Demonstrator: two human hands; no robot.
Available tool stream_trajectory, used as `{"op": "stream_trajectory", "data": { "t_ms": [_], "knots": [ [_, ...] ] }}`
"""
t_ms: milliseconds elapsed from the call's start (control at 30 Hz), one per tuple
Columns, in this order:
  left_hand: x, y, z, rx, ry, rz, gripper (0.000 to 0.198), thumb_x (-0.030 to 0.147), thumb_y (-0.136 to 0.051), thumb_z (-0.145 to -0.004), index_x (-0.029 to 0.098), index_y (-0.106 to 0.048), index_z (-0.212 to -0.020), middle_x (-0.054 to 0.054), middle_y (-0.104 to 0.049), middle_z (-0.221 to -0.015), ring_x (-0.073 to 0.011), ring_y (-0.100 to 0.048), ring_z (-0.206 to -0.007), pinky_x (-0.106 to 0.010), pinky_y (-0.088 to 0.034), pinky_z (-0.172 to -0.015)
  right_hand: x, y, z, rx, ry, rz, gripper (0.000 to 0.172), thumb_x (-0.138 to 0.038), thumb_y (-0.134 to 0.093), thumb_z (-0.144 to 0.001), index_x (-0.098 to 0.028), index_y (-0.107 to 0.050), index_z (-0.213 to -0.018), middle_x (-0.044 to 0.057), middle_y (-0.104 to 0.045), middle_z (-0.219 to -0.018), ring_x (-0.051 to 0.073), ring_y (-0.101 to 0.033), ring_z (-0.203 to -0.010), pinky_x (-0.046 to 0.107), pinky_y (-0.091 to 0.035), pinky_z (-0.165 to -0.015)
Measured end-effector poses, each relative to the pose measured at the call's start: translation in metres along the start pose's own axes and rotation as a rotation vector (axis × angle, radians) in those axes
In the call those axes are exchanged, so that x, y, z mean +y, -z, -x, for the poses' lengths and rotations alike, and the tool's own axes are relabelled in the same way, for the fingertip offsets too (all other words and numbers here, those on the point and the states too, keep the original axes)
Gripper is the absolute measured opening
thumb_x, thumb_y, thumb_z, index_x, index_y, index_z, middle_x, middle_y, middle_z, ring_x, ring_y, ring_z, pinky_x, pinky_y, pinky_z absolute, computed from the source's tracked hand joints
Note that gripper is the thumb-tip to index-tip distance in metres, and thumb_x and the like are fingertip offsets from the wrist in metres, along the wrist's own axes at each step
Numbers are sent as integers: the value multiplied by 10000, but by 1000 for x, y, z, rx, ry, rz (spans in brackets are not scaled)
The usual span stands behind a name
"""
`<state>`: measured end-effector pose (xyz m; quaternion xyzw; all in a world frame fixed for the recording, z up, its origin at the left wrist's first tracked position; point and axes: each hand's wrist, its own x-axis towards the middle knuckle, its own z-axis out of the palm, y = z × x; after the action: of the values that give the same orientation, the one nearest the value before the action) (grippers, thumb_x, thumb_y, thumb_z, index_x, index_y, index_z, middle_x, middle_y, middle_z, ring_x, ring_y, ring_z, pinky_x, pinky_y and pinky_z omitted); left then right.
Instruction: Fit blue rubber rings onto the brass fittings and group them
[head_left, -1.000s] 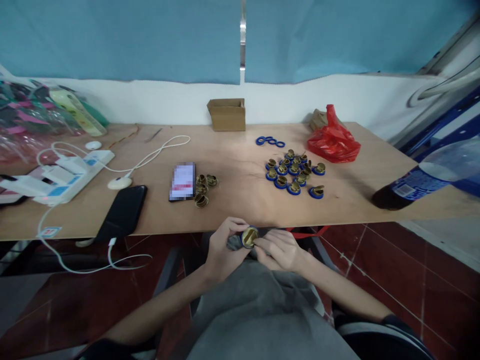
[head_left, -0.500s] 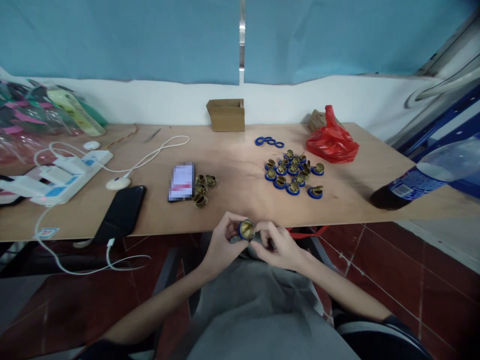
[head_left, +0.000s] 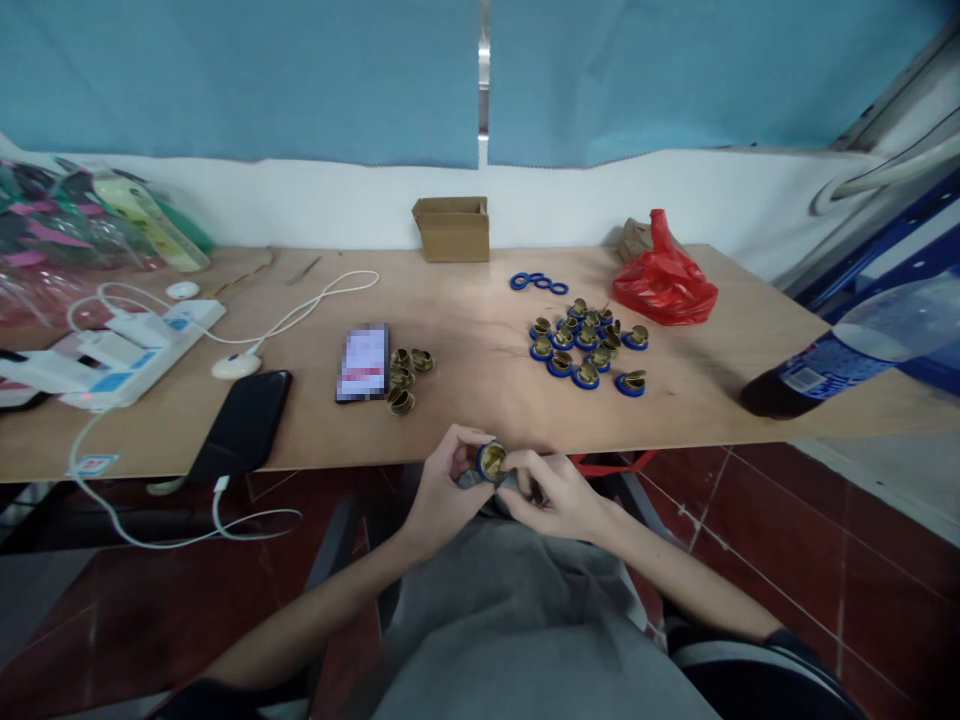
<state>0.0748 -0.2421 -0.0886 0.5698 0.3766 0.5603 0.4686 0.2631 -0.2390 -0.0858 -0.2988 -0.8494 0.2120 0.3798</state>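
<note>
A round brass piece with a blue ring (head_left: 491, 461) is gripped by my left hand (head_left: 442, 492) in front of the table's front edge. The fingers of my right hand (head_left: 559, 492) are bent at its right side, with fingertips touching the brass face. On the right half of the table lies a cluster of brass pieces with blue rings (head_left: 586, 375). Several brass pieces without blue rings (head_left: 401, 401) sit beside a lit phone (head_left: 363, 364). Behind the cluster lie loose blue rings (head_left: 538, 283).
On the wooden table (head_left: 465, 330) are a cardboard box (head_left: 454, 232), a red plastic bag (head_left: 664, 285), a dark phone (head_left: 241, 425) and a white power strip (head_left: 142, 350) with cables. A cola bottle (head_left: 810, 375) leans at the right; clear bottles (head_left: 45, 270) stand at the left.
The fingers of my right hand have moved slightly left, from the rim onto the brass face. My left hand has stayed nearly still around the piece.
</note>
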Motion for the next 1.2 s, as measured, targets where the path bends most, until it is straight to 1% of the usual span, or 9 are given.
{"op": "stream_trajectory", "data": {
  "t_ms": [67,133,233,467,800,900,1033,1133,1200],
  "knots": [
    [0,0,0,0,12,3,380,5,-701,-658,209,-632,-971,3,-672,-946,-126,-688,-855,-228,-542,-766,0,-1,0,-16,11,10,169,-232,-589,-949,-206,-537,-1108,-112,-416,-586,76,-438,-448,202,-338,-493],
    [1,-1,-1,3,23,8,365,19,-718,-663,204,-630,-964,2,-675,-934,-126,-687,-846,-229,-543,-762,0,-2,1,-18,9,11,221,-231,-593,-943,-205,-521,-1151,-112,-425,-595,79,-456,-455,200,-344,-492],
    [2,-1,-2,4,20,13,349,33,-723,-671,203,-627,-961,4,-678,-918,-122,-682,-826,-225,-538,-750,0,-3,2,16,-16,4,282,-237,-592,-944,-198,-491,-1204,-107,-455,-619,79,-476,-466,193,-356,-487],
    [2,-1,-1,9,28,8,363,26,-703,-657,209,-625,-961,8,-676,-932,-122,-680,-838,-227,-536,-759,1,-1,1,14,9,24,165,-263,-577,-953,-220,-513,-1099,-100,-466,-610,85,-482,-479,204,-363,-506],
    [1,2,-2,5,27,0,370,30,-722,-662,207,-627,-972,-4,-679,-934,-130,-679,-840,-236,-537,-759,2,-1,3,15,7,22,174,-261,-578,-958,-214,-528,-1117,-98,-476,-607,87,-483,-475,206,-367,-508],
    [0,2,-2,6,34,10,360,41,-738,-667,206,-625,-967,-4,-681,-941,-133,-681,-853,-239,-537,-770,3,-1,3,-11,-11,20,190,-269,-588,-953,-215,-529,-1125,-97,-480,-609,88,-491,-482,204,-365,-513],
    [0,1,-2,3,47,5,345,59,-750,-673,199,-626,-963,-5,-675,-928,-137,-679,-835,-245,-539,-761,1,0,1,-73,-79,-7,184,-268,-581,-951,-218,-505,-1111,-96,-483,-629,86,-497,-486,191,-356,-502],
    [1,1,-2,5,64,2,347,64,-758,-663,194,-627,-957,-16,-679,-935,-150,-683,-849,-257,-544,-770,-2,1,-1,-154,-129,-21,120,-271,-582,-944,-227,-480,-990,-90,-477,-642,86,-498,-490,193,-343,-492],
    [1,2,-3,23,62,-5,345,74,-768,-668,194,-627,-959,-19,-680,-929,-150,-679,-843,-255,-542,-764,-2,1,-1,-196,-136,-21,130,-277,-580,-944,-231,-458,-949,-89,-473,-642,88,-491,-488,199,-335,-490]
  ]
}}
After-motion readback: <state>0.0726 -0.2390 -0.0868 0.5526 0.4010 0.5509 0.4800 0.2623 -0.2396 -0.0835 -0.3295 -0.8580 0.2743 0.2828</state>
